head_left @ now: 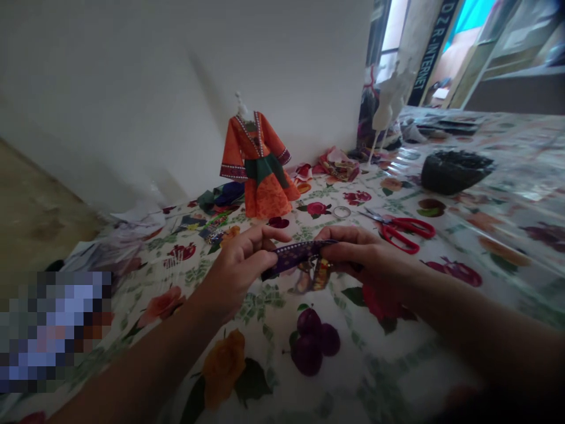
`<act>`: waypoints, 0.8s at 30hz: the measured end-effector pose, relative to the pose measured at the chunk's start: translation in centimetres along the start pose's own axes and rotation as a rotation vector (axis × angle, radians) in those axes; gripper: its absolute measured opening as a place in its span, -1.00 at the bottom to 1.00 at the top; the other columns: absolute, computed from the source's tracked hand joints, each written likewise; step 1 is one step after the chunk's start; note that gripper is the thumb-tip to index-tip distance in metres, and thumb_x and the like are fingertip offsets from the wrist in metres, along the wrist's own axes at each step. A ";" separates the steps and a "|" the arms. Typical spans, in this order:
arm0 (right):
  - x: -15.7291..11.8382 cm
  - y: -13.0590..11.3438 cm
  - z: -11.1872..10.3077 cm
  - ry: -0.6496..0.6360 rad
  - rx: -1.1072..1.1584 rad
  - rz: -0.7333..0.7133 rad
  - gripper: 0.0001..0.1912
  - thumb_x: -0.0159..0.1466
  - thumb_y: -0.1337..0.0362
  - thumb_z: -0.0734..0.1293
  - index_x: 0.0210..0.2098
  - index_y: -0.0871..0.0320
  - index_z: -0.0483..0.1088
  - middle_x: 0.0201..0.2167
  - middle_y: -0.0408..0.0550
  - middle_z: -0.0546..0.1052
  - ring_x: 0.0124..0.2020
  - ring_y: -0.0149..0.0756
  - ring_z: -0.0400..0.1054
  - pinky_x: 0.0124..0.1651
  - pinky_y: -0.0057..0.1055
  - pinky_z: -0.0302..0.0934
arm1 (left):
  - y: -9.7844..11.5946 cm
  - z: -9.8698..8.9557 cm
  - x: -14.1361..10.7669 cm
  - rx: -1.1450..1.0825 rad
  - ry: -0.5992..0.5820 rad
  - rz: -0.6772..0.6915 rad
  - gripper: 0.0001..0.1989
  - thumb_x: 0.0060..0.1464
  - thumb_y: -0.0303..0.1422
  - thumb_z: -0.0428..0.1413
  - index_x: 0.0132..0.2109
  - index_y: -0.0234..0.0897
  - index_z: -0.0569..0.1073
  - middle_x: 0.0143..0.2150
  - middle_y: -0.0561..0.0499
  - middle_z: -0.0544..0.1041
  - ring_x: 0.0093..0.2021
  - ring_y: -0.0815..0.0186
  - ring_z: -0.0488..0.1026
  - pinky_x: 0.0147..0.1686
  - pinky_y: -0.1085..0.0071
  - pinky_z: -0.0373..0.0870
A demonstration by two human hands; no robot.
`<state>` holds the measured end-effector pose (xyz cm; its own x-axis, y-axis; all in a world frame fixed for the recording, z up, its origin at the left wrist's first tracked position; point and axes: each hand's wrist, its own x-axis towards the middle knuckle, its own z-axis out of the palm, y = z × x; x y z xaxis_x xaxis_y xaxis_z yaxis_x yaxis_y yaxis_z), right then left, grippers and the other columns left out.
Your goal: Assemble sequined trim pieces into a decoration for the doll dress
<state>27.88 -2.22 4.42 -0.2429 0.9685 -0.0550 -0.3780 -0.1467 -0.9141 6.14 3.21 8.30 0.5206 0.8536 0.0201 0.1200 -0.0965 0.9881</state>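
Observation:
A dark purple strip of fabric with a white beaded edge (pixel 293 254) is stretched between my two hands, just above the tablecloth. My left hand (pixel 245 265) pinches its left end between thumb and fingers. At the other end, my right hand (pixel 357 250) closes on the strip with thumb and fingertips. A patterned yellow and red piece (pixel 321 275) hangs below the strip beside my right fingers; whether it is joined to the strip I cannot tell. Scissors with red handles (pixel 399 231) lie just beyond my right hand.
Behind my hands, a small mannequin wears an orange and green dress (pixel 260 168) by the wall. Fabric scraps (pixel 338 164) lie near it, with more at left. A ring-shaped roll (pixel 341 212), a black bowl-like container (pixel 454 171) and a white dress form (pixel 383 112) stand on the flowered tablecloth (pixel 441 330).

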 end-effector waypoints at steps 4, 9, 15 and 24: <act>-0.1 0.1 -0.2 -0.004 -0.122 -0.044 -0.96 0.27 0.27 0.44 -0.30 0.10 0.53 -0.38 -0.18 0.55 -0.35 -0.43 0.39 -0.24 -0.51 0.26 | -0.8 0.0 0.1 0.141 -0.064 0.029 -0.78 0.05 -0.46 0.08 -0.15 -0.20 0.54 -0.44 0.13 0.42 -0.41 0.40 0.34 -0.37 0.46 0.25; -0.4 -0.1 0.2 0.008 -0.313 -0.058 -0.91 0.35 0.22 0.37 -0.26 0.08 0.49 -0.35 -0.16 0.53 -0.35 -0.40 0.37 -0.28 -0.46 0.26 | -1.7 -0.2 0.1 0.228 -0.120 0.005 -0.81 0.16 -0.39 0.06 -0.10 -0.19 0.51 -0.25 0.05 0.54 -0.27 0.29 0.48 -0.25 0.37 0.37; -0.1 -0.1 0.1 0.121 -0.431 -0.118 -0.85 0.34 0.15 0.37 -0.31 0.07 0.45 -0.45 -0.15 0.43 -0.44 -0.37 0.27 -0.41 -0.42 0.18 | -2.1 -0.1 0.2 0.402 -0.013 0.097 -0.78 0.17 -0.40 0.06 -0.04 -0.19 0.48 -0.17 0.00 0.57 -0.17 0.22 0.51 -0.18 0.32 0.41; 0.3 0.4 -0.2 0.167 -0.292 -0.132 -0.84 0.32 0.13 0.39 -0.27 0.07 0.42 -0.41 -0.15 0.43 -0.42 -0.35 0.32 -0.36 -0.39 0.32 | -1.7 1.6 -1.2 0.629 0.163 0.447 -0.85 0.22 -0.47 0.09 -0.08 -0.19 0.44 -0.22 0.04 0.48 -0.21 0.32 0.44 -0.14 0.40 0.36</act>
<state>27.85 -1.98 3.94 -0.0503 0.9983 0.0285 -0.1194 0.0223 -0.9926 6.62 1.51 6.39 0.5079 0.7249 0.4653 0.4091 -0.6784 0.6102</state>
